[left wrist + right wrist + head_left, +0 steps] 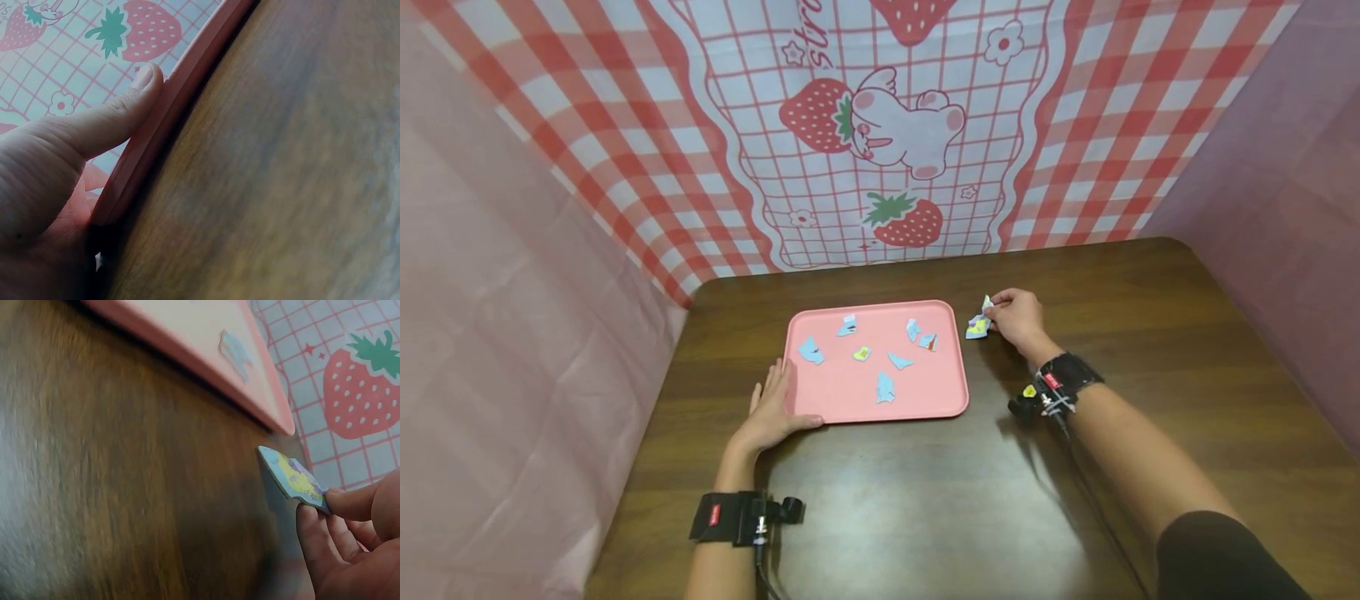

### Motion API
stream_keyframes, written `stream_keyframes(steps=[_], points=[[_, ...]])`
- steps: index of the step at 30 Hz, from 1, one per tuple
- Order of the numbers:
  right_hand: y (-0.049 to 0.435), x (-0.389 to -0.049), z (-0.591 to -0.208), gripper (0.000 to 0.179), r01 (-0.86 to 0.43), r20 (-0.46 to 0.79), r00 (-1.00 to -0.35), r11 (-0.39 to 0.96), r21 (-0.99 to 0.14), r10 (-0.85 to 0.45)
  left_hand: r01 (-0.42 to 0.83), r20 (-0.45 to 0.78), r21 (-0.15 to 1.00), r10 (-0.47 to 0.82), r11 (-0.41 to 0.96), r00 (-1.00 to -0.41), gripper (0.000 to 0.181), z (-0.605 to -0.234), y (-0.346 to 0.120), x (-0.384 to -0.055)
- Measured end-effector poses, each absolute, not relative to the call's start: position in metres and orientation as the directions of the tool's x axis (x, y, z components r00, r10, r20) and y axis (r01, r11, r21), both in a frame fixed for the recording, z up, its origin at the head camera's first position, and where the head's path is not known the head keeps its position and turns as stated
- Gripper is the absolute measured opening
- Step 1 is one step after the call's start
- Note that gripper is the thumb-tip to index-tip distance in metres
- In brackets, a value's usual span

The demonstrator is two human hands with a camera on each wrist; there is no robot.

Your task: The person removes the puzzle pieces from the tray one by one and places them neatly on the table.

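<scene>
The right hand (1018, 318) pinches a thin, flat piece (292, 474), yellow, blue and purple with bumpy edges. To that hand's left, 7 pieces (885, 387) in odd shapes are already on the smooth pink tray (850, 410). The pinched bit is not on yet. The left hand (771, 414) is spread wide, touching the tray. Under them is a brown, woody table (887, 500).

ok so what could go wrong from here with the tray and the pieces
The right hand pinches a piece near one end, so it might slip loose.

The left hand touches the edge of the tray; a bump there could shift the loose pieces lying on it.

A small yellow piece shows close by the right wrist camera, which might knock it.
</scene>
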State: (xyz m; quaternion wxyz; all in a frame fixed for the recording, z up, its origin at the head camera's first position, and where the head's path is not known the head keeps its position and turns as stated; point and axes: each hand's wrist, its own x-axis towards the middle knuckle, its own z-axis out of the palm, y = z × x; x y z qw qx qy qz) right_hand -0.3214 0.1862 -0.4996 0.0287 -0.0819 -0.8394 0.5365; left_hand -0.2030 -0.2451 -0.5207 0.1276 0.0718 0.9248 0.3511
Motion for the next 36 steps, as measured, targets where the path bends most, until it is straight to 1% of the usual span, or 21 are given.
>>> stream_keyframes(steps=[4,7,11,16,22,28,36], points=[[0.19,-0.323,-0.501,0.024,0.092,0.031,-0.981,0.593,-0.8,0.194,0.048,-0.185,0.668,0.227,0.743,-0.956,0.126,-0.52,-0.245,-0.203],[0.192,-0.325,-0.503,0.028,0.084,0.051,-0.982,0.653,-0.752,0.184,0.05,-0.182,0.67,0.229,0.741,-0.956,0.125,-0.52,-0.245,-0.203],[0.196,-0.327,-0.506,0.03,0.087,0.042,-0.985,0.683,-0.725,0.169,0.047,-0.178,0.679,0.227,0.733,-0.958,0.126,-0.52,-0.244,-0.203],[0.198,-0.329,-0.508,0.027,0.079,0.042,-0.987,0.708,-0.702,0.153,0.046,-0.176,0.682,0.225,0.73,-0.958,0.127,-0.52,-0.244,-0.202],[0.197,-0.328,-0.508,0.024,0.047,0.072,-0.989,0.731,-0.68,0.131,0.039,-0.181,0.68,0.219,0.732,-0.959,0.127,-0.52,-0.244,-0.203],[0.194,-0.327,-0.505,0.023,0.041,0.081,-0.989,0.766,-0.642,0.122,0.036,-0.184,0.68,0.218,0.732,-0.958,0.127,-0.522,-0.245,-0.203],[0.194,-0.327,-0.506,0.022,0.048,0.07,-0.99,0.758,-0.65,0.122,0.041,-0.188,0.676,0.226,0.736,-0.956,0.125,-0.522,-0.245,-0.203]])
